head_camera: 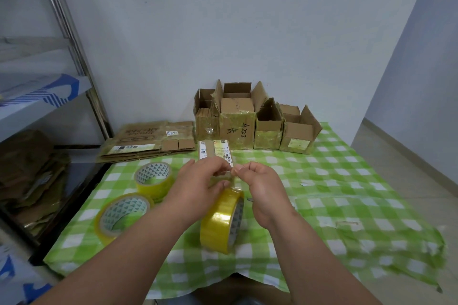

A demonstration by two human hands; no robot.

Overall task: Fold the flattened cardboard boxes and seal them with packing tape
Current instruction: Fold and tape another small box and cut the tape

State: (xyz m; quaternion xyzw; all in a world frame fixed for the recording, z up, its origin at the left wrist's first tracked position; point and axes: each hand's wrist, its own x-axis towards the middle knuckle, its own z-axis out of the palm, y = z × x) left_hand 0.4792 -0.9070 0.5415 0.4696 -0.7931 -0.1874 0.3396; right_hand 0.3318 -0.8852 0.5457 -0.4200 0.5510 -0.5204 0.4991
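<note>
A yellow tape roll [219, 221] stands on edge in the middle of the table, a clear strip running up from it. My left hand [198, 184] and my right hand [260, 187] meet above the roll, and both pinch the strip's free end between thumb and fingertips. Just behind my hands a small cardboard box [215, 151] with white labels is partly hidden by my fingers. Flattened cardboard boxes [148, 140] lie stacked at the table's back left. Several folded, open-topped boxes [247, 121] stand in a row against the wall.
Two more yellow tape rolls [153, 178] [121, 215] lie flat on the green checked tablecloth [347, 205] to my left. A metal shelf [44, 96] with cardboard on its lower level stands at the left. The floor drops away past the table's right edge.
</note>
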